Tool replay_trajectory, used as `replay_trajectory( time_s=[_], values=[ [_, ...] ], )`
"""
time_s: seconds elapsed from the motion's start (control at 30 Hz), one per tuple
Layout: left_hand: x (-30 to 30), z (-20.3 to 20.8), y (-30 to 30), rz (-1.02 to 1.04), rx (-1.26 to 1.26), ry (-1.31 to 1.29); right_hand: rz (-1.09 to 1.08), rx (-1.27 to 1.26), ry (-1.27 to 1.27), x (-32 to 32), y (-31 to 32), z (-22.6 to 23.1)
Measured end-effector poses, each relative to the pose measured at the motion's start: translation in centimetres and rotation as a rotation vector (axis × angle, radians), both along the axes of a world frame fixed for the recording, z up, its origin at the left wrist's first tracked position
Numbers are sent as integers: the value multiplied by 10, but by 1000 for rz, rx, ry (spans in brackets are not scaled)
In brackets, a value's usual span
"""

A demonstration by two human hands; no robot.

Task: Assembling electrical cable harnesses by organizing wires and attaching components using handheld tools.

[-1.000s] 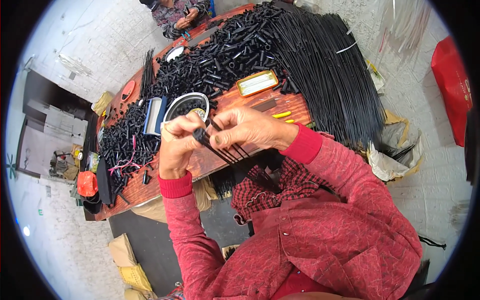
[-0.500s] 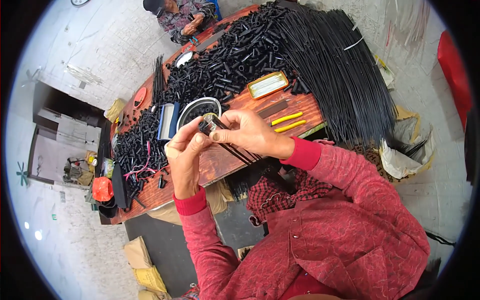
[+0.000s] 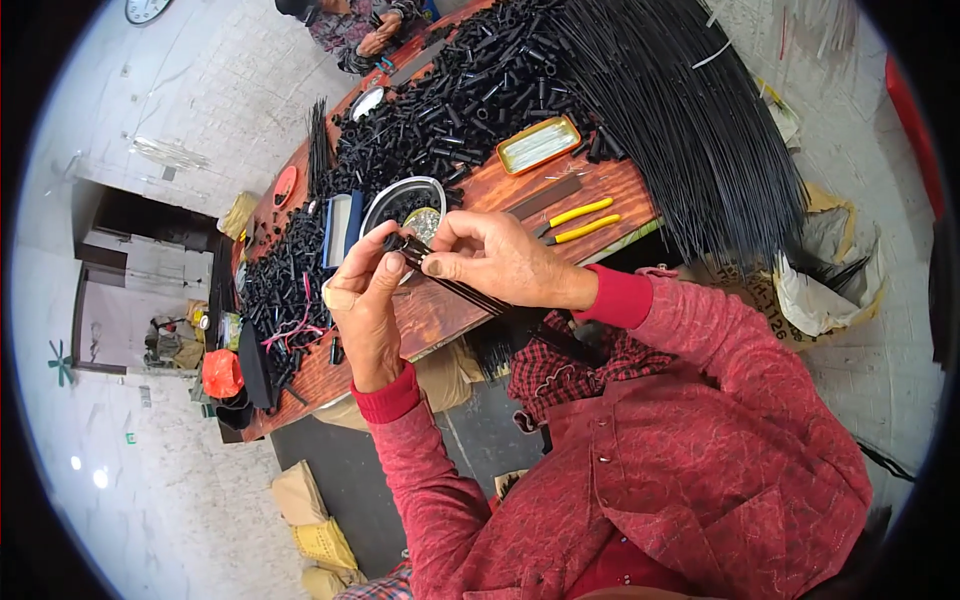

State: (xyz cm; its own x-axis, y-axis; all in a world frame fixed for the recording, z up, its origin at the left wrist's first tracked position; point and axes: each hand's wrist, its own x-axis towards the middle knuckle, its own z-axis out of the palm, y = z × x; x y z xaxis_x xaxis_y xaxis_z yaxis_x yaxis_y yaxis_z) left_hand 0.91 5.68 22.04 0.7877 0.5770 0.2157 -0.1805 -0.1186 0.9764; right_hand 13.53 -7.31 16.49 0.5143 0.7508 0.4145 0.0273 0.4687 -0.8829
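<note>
Both hands meet above the near edge of the wooden table [image 3: 440, 312]. Between thumb and fingers, my left hand [image 3: 362, 300] pinches a small black piece [image 3: 398, 243] at the end of several thin black cables [image 3: 465, 292]. My right hand [image 3: 505, 262] grips these cables just beside it, its thumb pressed along them. The cables slope down to the right, past the table edge toward my lap. Right behind the hands stands a round bowl [image 3: 366, 226] with a light rim. In it are small black parts and a round dish of small shiny pieces [image 3: 422, 224].
Black tubular parts [image 3: 480, 100] are heaped across the table. Long black cables [image 3: 690, 140] lie at right. Yellow-handled pliers [image 3: 585, 221], a yellow-rimmed tray [image 3: 540, 145] and a blue-edged box [image 3: 343, 230] surround the bowl. Another person [image 3: 365, 35] sits at the far end.
The view has shifted slightly. My fingers have changed position around the cable ends, and the dish of shiny pieces in the bowl now shows more fully behind my hands.
</note>
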Motion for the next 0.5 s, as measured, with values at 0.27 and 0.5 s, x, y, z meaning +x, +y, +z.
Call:
replay_trajectory(
  time_s=[0.27,0.5],
  values=[
    [-1,-8,4,1,-49,-55,9,-159,-119,5,0,7],
    [-3,-5,-2,-49,-49,-65,-128,-214,-231,1,-2,14]
  ],
)
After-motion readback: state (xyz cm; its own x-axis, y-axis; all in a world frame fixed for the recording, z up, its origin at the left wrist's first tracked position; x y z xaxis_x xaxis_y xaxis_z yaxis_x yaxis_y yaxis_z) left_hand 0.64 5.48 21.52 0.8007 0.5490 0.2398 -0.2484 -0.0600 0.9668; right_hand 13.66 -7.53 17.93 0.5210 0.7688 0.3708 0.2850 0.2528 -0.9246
